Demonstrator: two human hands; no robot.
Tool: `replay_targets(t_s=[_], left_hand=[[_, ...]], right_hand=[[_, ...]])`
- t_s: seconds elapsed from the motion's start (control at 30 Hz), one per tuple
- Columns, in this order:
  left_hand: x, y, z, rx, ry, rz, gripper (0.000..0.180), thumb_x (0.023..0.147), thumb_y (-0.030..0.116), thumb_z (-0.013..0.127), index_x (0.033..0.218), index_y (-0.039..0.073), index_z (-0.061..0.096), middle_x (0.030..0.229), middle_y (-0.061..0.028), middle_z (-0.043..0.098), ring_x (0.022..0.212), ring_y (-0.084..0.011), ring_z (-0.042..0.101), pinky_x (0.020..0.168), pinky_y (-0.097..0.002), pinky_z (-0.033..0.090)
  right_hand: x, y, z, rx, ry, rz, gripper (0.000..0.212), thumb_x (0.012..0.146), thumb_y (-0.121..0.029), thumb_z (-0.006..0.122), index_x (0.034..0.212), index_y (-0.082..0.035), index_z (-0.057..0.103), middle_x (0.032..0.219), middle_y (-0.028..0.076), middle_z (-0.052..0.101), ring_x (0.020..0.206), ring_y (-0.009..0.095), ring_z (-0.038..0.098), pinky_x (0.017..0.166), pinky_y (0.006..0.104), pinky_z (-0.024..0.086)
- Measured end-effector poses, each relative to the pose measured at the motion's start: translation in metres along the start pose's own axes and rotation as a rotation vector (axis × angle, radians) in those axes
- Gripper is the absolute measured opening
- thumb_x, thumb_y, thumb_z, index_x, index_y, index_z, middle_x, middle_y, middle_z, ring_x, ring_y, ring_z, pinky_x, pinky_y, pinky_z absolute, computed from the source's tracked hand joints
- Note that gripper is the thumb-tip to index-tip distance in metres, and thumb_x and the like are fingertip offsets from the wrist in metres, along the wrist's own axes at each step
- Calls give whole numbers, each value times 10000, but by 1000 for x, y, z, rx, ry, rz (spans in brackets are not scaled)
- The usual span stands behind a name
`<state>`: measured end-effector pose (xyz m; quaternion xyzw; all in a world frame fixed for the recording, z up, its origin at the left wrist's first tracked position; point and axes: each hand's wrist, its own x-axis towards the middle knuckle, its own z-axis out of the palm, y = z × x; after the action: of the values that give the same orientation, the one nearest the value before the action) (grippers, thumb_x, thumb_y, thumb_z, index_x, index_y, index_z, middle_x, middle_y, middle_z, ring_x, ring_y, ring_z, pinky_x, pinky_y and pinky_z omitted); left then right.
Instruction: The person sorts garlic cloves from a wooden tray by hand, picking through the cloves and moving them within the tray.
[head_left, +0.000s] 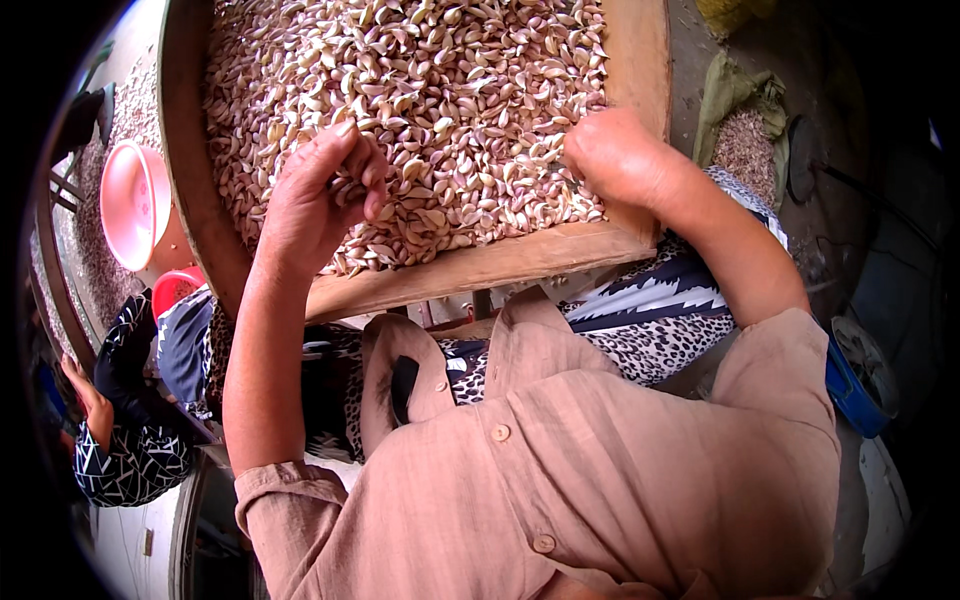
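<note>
A wooden tray (480, 272) with raised sides lies before me, spread with many loose garlic cloves (460, 110), whitish with purple tints. Above its near left part is my left hand (325, 188), thumb and fingers curled in toward each other. Whether a clove sits between them I cannot make out. My right hand (618, 155) is at the tray's right side, closed and bent down over the cloves by the wooden edge. Its fingertips are mostly hidden behind the back of the hand.
Left of the tray stand a pink basin (135, 205) and a red basin (177, 288). Another person's hand (92, 402) shows at the far left. On the right are a green sack (728, 95) holding small pale pieces and a blue container (852, 385).
</note>
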<state>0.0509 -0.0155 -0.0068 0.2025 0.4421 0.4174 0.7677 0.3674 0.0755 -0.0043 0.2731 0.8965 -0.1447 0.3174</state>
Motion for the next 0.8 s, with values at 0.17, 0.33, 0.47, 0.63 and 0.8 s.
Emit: replay_targets(t_s=[0.17, 0.33, 0.47, 0.63, 0.8], left_hand=[[-1, 4, 1, 12, 23, -5, 391, 1068, 360, 513, 799, 81, 460, 766, -64, 533, 593, -145, 540, 522, -250, 406], [-4, 9, 8, -39, 23, 18, 383, 1049, 347, 549, 782, 84, 464, 758, -61, 532, 576, -144, 538, 524, -239, 418], [-5, 14, 8, 3, 45, -19, 386, 1049, 360, 541, 788, 88, 461, 765, -58, 536, 581, -138, 545, 512, -227, 368], [-4, 14, 3, 0, 6, 6, 392, 1060, 366, 528, 796, 81, 473, 765, -62, 538, 587, -150, 544, 526, -245, 386], [-3, 20, -8, -182, 76, 42, 393, 1085, 356, 488, 814, 73, 478, 769, -63, 518, 608, -171, 542, 553, -257, 442]], right_hand=[[-5, -21, 22, -166, 129, 44, 67, 716, -132, 721, 739, -157, 779, 752, 64, 747, 710, 216, 746, 581, 374, 568], [-8, -33, 16, -229, 159, 89, 58, 702, -148, 731, 731, -177, 771, 684, 14, 710, 670, 183, 721, 544, 335, 499], [-4, -39, 12, -269, 93, 101, 65, 717, -142, 713, 743, -163, 768, 683, 27, 706, 690, 181, 719, 570, 337, 491], [4, -11, 13, 122, 41, -51, 57, 711, -134, 692, 728, -118, 744, 702, 113, 703, 712, 307, 713, 638, 423, 554], [12, -14, -29, 433, 266, -166, 63, 762, -118, 700, 806, -111, 744, 752, 146, 701, 746, 365, 704, 686, 457, 570]])
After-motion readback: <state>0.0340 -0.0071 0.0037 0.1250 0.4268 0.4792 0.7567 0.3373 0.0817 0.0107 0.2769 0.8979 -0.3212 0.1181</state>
